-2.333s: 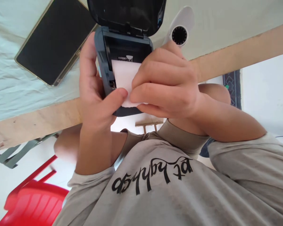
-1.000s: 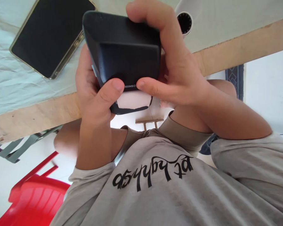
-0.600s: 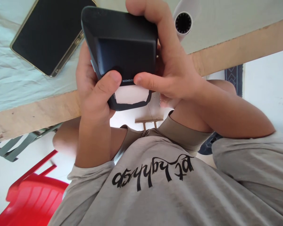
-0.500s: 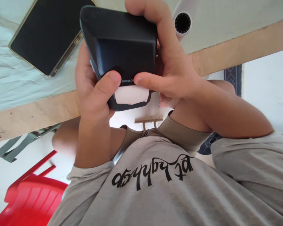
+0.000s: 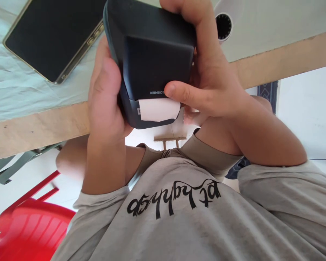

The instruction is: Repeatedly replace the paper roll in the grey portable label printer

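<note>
Since a moment ago our left hand (image 5: 105, 98) has shifted its thumb off the lid. Both it and our right hand (image 5: 209, 83) keep a firm grip on the label printer (image 5: 154, 61) above the table (image 5: 29, 127) edge. We should press evenly, keeping the paper strip (image 5: 159, 110) straight.

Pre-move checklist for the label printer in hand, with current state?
1. Lid of the label printer down: ok.
2. Lid latched: cannot tell.
3. White paper showing out of the front slot: ok.
4. Paper's free edge straight: not ok, it looks uneven.
5. Left hand gripping the printer's side: ok.
6. Right hand on the lid, thumb at its front edge: ok.
</note>
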A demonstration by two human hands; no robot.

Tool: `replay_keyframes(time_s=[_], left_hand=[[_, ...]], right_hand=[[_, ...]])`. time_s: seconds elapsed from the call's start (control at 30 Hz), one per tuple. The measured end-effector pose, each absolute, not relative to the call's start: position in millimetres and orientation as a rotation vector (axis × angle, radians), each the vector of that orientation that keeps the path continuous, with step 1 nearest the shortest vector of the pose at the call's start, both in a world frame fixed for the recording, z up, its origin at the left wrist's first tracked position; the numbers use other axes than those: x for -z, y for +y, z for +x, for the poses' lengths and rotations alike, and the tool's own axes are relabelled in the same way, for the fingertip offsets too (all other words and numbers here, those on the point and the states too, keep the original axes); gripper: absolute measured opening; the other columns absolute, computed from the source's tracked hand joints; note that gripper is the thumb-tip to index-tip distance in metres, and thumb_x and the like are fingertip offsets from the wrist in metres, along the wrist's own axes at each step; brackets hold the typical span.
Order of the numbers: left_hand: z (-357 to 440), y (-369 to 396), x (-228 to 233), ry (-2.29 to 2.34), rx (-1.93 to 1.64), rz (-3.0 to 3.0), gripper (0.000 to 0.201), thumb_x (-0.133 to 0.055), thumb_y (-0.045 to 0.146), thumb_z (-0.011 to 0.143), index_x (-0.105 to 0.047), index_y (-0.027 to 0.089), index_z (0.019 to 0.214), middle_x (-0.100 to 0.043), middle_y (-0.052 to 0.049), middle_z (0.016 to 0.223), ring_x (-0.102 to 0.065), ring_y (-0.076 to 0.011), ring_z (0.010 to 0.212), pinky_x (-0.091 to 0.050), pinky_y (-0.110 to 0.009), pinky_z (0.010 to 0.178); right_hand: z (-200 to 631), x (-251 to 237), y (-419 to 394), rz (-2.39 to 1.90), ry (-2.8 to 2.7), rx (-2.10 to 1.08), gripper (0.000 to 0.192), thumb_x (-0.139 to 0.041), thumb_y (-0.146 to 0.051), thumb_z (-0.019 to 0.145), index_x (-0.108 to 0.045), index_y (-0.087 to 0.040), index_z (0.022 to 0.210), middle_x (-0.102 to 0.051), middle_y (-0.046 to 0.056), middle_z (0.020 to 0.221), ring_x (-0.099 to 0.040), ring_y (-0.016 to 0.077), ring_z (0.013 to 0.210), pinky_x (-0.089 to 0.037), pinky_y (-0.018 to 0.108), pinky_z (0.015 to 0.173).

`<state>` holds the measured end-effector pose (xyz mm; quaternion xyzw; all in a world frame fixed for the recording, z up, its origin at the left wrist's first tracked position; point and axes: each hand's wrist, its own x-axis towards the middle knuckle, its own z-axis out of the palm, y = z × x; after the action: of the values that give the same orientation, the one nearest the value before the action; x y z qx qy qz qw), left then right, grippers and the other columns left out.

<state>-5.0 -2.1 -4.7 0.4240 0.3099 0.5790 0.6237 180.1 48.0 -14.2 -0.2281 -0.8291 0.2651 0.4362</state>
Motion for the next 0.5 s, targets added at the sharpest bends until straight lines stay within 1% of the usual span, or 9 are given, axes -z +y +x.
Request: replay_keyframes(time_s=[0.07, 0.13, 0.17, 0.2, 0.27, 0.33, 0.4, 0.43, 0.5], left_hand=[[-5, 0, 2, 0.742, -1.307, 0.998, 0.031, -0.045, 0.034, 0.111, -0.068, 0.020, 0.125, -0.065, 0.002, 0.138, -0.033, -0.0227, 0.165, -0.021, -0.045, 0.145], [-4, 2, -1, 0.756, -1.334, 1.014, 0.046, -0.023, 0.021, 0.114, -0.068, 0.020, 0.126, -0.066, 0.004, 0.136, -0.042, -0.0158, 0.160, -0.020, -0.039, 0.146], [-3, 2, -3, 0.763, -1.350, 1.007, 0.055, -0.014, 0.017, 0.113, -0.067, 0.019, 0.127, -0.067, 0.004, 0.133, -0.046, -0.0140, 0.157, -0.022, -0.038, 0.145], [-2, 3, -4, 0.776, -1.359, 0.984, 0.059, -0.009, 0.015, 0.112, -0.067, 0.018, 0.126, -0.069, 0.003, 0.130, -0.049, -0.0138, 0.155, -0.024, -0.038, 0.145], [0, 4, -6, 0.814, -1.369, 0.924, 0.056, -0.011, 0.017, 0.112, -0.067, 0.015, 0.122, -0.071, -0.001, 0.130, -0.050, -0.0160, 0.155, -0.026, -0.038, 0.145], [3, 4, -9, 0.841, -1.369, 0.897, 0.054, -0.013, 0.019, 0.113, -0.066, 0.013, 0.120, -0.070, -0.003, 0.131, -0.044, -0.0168, 0.159, -0.024, -0.040, 0.145], [6, 4, -13, 0.867, -1.337, 0.874, 0.060, -0.005, 0.021, 0.112, -0.064, 0.011, 0.122, -0.068, -0.005, 0.134, -0.029, -0.0166, 0.166, -0.019, -0.046, 0.145], [7, 4, -14, 0.878, -1.312, 0.858, 0.066, 0.001, 0.022, 0.112, -0.063, 0.010, 0.124, -0.066, -0.006, 0.136, -0.022, -0.0174, 0.167, -0.019, -0.050, 0.144], [8, 7, -15, 0.883, -1.274, 0.802, 0.071, 0.005, 0.025, 0.111, -0.061, 0.008, 0.126, -0.062, -0.007, 0.142, -0.014, -0.0222, 0.168, -0.023, -0.057, 0.140]], right_hand=[[172, 18, 47, -0.565, -2.045, -0.589, 0.091, -0.007, -0.081, 0.093, -0.060, -0.007, 0.098, -0.056, -0.005, 0.142, -0.024, 0.0196, 0.163, -0.043, 0.016, 0.122], [167, 19, 45, -0.559, -2.053, -0.560, 0.093, -0.003, -0.083, 0.091, -0.057, -0.007, 0.086, -0.058, -0.005, 0.138, -0.016, 0.0213, 0.165, -0.044, 0.017, 0.121], [167, 18, 44, -0.559, -2.059, -0.555, 0.092, -0.003, -0.083, 0.090, -0.056, -0.008, 0.083, -0.059, -0.005, 0.137, -0.014, 0.0215, 0.165, -0.044, 0.017, 0.121], [167, 18, 43, -0.560, -2.063, -0.554, 0.091, -0.003, -0.083, 0.091, -0.055, -0.008, 0.082, -0.060, -0.005, 0.136, -0.013, 0.0217, 0.165, -0.044, 0.017, 0.121], [169, 17, 42, -0.568, -2.061, -0.566, 0.089, -0.005, -0.080, 0.093, -0.055, -0.008, 0.084, -0.060, -0.005, 0.138, -0.014, 0.0217, 0.165, -0.045, 0.016, 0.119], [174, 15, 41, -0.602, -2.048, -0.598, 0.084, -0.009, -0.075, 0.096, -0.058, -0.007, 0.092, -0.058, -0.006, 0.144, -0.022, 0.0207, 0.163, -0.046, 0.014, 0.117], [178, 13, 41, -0.683, -2.027, -0.668, 0.071, -0.024, -0.066, 0.101, -0.059, -0.007, 0.115, -0.053, -0.003, 0.152, -0.036, 0.0177, 0.157, -0.047, 0.013, 0.116], [180, 10, 40, -0.731, -2.010, -0.707, 0.064, -0.034, -0.060, 0.102, -0.055, -0.006, 0.128, -0.051, 0.000, 0.156, -0.042, 0.0160, 0.153, -0.046, 0.014, 0.117], [183, 3, 38, -0.766, -2.034, -0.757, 0.067, -0.045, -0.050, 0.102, -0.041, 0.000, 0.147, -0.046, 0.009, 0.161, -0.046, 0.0156, 0.150, -0.047, 0.016, 0.118]])
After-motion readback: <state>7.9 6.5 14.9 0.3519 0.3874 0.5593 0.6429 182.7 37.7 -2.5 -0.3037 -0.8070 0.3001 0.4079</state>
